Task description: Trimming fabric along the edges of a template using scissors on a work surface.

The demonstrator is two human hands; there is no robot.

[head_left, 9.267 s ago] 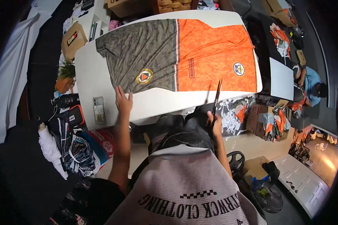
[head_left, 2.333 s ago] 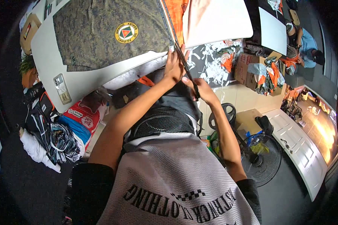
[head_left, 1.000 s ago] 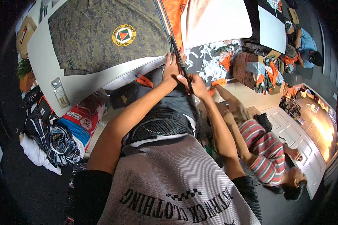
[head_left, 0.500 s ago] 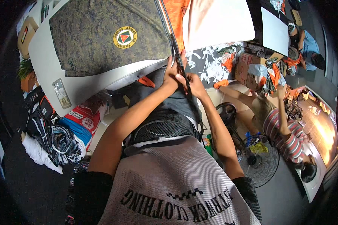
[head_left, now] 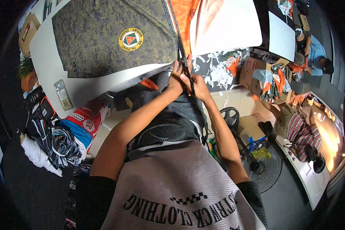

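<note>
Long black strips (head_left: 173,19), which look like two halves of a zipper, come down from the far end of the table and meet at my hands. My left hand (head_left: 176,81) is closed on them at the table's near edge, its fingers pointing away from me. Right beside it, my right hand (head_left: 197,85) pinches the same strips, thumb toward the left hand. Below my hands the dark end hangs in front of my body. A camouflage fabric panel (head_left: 99,42) with a round yellow-rimmed emblem lies left of the strips, and orange fabric (head_left: 184,17) lies to their right.
A phone-like object (head_left: 63,95) lies on the white table's (head_left: 43,63) left corner. Bundled clothes (head_left: 65,145) sit below it. At right stand an open carton (head_left: 251,73) of scraps and a fan (head_left: 268,168). Two other people are at the far right.
My hands keep their hold on the strips and have barely moved. The person in the striped shirt has shifted right, away from the carton. The view has shifted slightly.
</note>
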